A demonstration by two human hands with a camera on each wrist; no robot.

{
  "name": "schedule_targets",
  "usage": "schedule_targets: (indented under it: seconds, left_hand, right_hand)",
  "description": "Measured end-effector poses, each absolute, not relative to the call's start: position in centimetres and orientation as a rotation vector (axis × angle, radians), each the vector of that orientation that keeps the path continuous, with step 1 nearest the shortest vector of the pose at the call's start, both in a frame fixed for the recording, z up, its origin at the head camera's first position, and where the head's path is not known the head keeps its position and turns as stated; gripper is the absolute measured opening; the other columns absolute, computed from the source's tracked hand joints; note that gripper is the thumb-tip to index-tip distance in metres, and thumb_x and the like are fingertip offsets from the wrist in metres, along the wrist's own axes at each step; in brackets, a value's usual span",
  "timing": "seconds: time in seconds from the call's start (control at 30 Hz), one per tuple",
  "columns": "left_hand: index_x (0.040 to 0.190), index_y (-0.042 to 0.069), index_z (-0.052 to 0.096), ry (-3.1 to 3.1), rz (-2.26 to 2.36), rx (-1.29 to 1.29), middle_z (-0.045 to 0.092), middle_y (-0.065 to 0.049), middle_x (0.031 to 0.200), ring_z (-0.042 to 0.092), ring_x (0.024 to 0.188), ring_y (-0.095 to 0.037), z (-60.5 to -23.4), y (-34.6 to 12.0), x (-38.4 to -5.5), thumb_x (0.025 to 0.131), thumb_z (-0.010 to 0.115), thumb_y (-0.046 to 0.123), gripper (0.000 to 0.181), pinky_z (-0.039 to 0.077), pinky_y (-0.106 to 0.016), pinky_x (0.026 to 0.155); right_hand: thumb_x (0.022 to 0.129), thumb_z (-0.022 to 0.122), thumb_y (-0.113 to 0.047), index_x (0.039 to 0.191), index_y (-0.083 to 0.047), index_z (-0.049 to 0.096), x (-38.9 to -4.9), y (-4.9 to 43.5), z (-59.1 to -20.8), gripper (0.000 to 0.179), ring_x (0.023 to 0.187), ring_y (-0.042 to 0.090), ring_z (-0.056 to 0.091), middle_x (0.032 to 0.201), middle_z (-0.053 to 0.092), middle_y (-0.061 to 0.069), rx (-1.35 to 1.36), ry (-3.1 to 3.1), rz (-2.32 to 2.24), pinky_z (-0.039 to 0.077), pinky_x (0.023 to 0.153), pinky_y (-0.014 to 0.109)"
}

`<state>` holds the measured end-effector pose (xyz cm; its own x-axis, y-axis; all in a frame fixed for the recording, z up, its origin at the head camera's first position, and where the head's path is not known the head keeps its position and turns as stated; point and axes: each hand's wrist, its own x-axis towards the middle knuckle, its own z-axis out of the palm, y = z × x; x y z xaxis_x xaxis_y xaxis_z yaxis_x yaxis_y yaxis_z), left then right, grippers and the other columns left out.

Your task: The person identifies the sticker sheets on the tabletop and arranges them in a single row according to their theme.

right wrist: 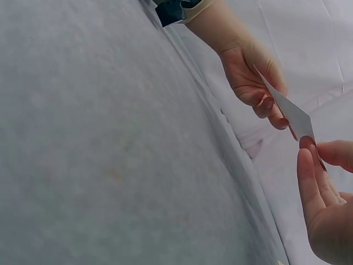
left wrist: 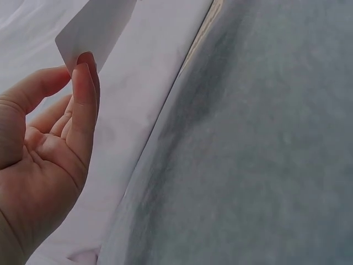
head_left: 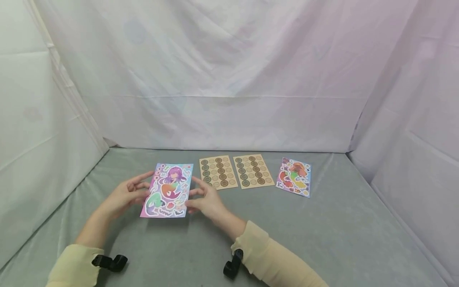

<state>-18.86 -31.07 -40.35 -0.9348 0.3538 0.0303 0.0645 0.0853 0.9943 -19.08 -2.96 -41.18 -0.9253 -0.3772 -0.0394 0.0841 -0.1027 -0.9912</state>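
Note:
A mermaid sticker sheet (head_left: 168, 191), printed in purple, pink and blue, is held above the grey table, tilted toward the head camera. My left hand (head_left: 125, 196) pinches its left edge between thumb and fingers. On the opposite edge, my right hand (head_left: 208, 200) pinches the sheet the same way. The left wrist view shows the sheet's plain white back (left wrist: 94, 33) at the left fingertips (left wrist: 84, 83). In the right wrist view the sheet (right wrist: 295, 116) appears nearly edge-on between both hands.
Two tan sheets of round stickers, a left one (head_left: 218, 172) and a right one (head_left: 253, 171), lie on the grey table (head_left: 322, 239) behind the right hand. Farther right lies another mermaid sticker sheet (head_left: 294, 177). White cloth (head_left: 229, 119) hangs around the back and sides.

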Motion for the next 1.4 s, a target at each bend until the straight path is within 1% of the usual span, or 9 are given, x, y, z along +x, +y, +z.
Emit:
schedule_targets:
  seconds: [0.3,0.4,0.57,0.73,0.83,0.97,1.27,1.33,1.4]
  left_hand:
    - [0.149,-0.004,0.019,2.102,1.945,0.501,0.063,-0.006,0.105,0.067,0.087,-0.023,-41.0,-31.9,-17.4,0.095,0.051,-0.005,0.063,0.056,-0.040,0.071]
    - [0.150,-0.004,0.020,2.119,1.941,0.499,0.063,-0.006,0.104,0.067,0.085,-0.023,-40.9,-32.1,-17.0,0.095,0.052,-0.005,0.063,0.057,-0.039,0.069]
    - [0.150,-0.001,0.023,2.155,1.924,0.476,0.063,-0.006,0.104,0.067,0.086,-0.022,-40.7,-32.4,-16.3,0.095,0.053,-0.003,0.063,0.056,-0.039,0.070]
    - [0.150,-0.001,0.023,2.136,1.923,0.487,0.063,-0.006,0.106,0.067,0.087,-0.022,-40.7,-32.6,-15.9,0.095,0.052,-0.005,0.063,0.056,-0.038,0.071]
    - [0.151,0.002,0.024,2.102,1.932,0.489,0.063,-0.007,0.107,0.067,0.088,-0.023,-40.8,-32.7,-15.7,0.094,0.052,-0.006,0.064,0.056,-0.039,0.071]
    - [0.150,0.007,0.029,2.090,1.931,0.492,0.064,-0.007,0.106,0.067,0.089,-0.023,-40.8,-33.0,-15.5,0.094,0.052,-0.007,0.063,0.056,-0.039,0.072]
    - [0.148,0.014,0.037,2.110,1.866,0.491,0.067,-0.006,0.105,0.067,0.087,-0.022,-41.0,-33.6,-15.2,0.094,0.054,-0.004,0.060,0.056,-0.039,0.070]
    - [0.148,0.013,0.036,2.124,1.847,0.496,0.068,-0.007,0.104,0.067,0.086,-0.021,-41.2,-33.8,-15.1,0.094,0.054,-0.004,0.060,0.056,-0.038,0.069]
    - [0.148,0.010,0.033,2.143,1.827,0.512,0.068,-0.008,0.102,0.067,0.083,-0.021,-41.3,-34.0,-15.1,0.093,0.054,-0.004,0.061,0.056,-0.037,0.067]
  right_hand:
    - [0.072,0.069,0.019,0.144,-0.006,0.041,-17.8,-3.7,-41.5,0.081,0.055,0.016,0.061,0.089,0.068,0.009,-0.353,1.830,-2.112,0.057,0.058,0.037]
    - [0.072,0.069,0.019,0.144,-0.007,0.041,-17.5,-3.9,-41.5,0.082,0.055,0.016,0.061,0.089,0.068,0.008,-0.356,1.825,-2.109,0.057,0.058,0.037]
    - [0.072,0.069,0.020,0.145,-0.007,0.040,-16.9,-4.3,-41.5,0.083,0.054,0.016,0.062,0.088,0.068,0.008,-0.361,1.817,-2.114,0.057,0.057,0.036]
    - [0.072,0.070,0.020,0.144,-0.006,0.040,-16.3,-4.4,-41.6,0.082,0.055,0.017,0.063,0.086,0.067,0.007,-0.366,1.834,-2.101,0.057,0.056,0.036]
    - [0.071,0.069,0.021,0.144,-0.006,0.040,-16.0,-4.5,-41.7,0.083,0.054,0.017,0.062,0.085,0.067,0.007,-0.363,1.827,-2.105,0.057,0.056,0.036]
    - [0.071,0.069,0.022,0.144,-0.006,0.039,-15.6,-4.7,-41.7,0.084,0.053,0.017,0.061,0.084,0.066,0.007,-0.361,1.807,-2.109,0.057,0.055,0.037]
    - [0.071,0.070,0.021,0.147,-0.011,0.037,-15.0,-4.7,-41.7,0.088,0.050,0.016,0.060,0.082,0.065,0.005,-0.360,1.824,-2.064,0.056,0.055,0.035]
    - [0.071,0.070,0.021,0.147,-0.011,0.037,-14.8,-4.7,-41.7,0.088,0.050,0.016,0.060,0.082,0.065,0.005,-0.360,1.820,-2.068,0.056,0.055,0.036]
    - [0.071,0.070,0.020,0.147,-0.011,0.036,-14.7,-4.7,-41.7,0.088,0.050,0.015,0.060,0.082,0.065,0.005,-0.359,1.830,-2.057,0.056,0.055,0.035]
